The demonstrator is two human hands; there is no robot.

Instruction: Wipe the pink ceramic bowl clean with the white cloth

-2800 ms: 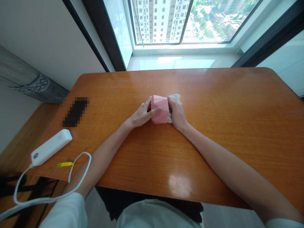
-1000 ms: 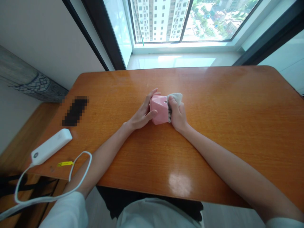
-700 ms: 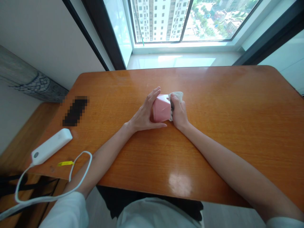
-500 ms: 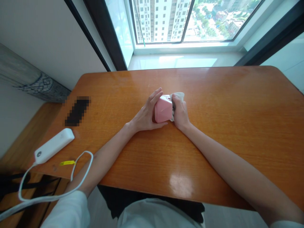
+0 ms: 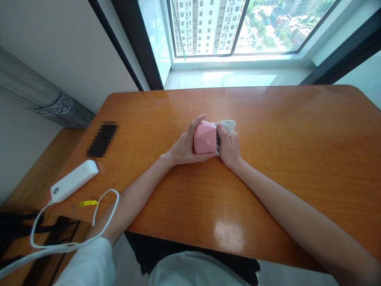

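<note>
In the head view, a pink faceted object sits between two hands over the middle of a wooden table, no long axis apparent. The left hand cups it from the left, fingers partly spread, thumb along its near side. Opposite, the right hand has its fingers curled tightly round a pale cloth bunched against the object's right side; both hands are equally close.

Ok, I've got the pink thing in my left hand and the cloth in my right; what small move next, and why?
I'd probably turn the pink object slightly with the left hand, which grips it, since the right hand holds the pale cloth at its right side only.
</note>
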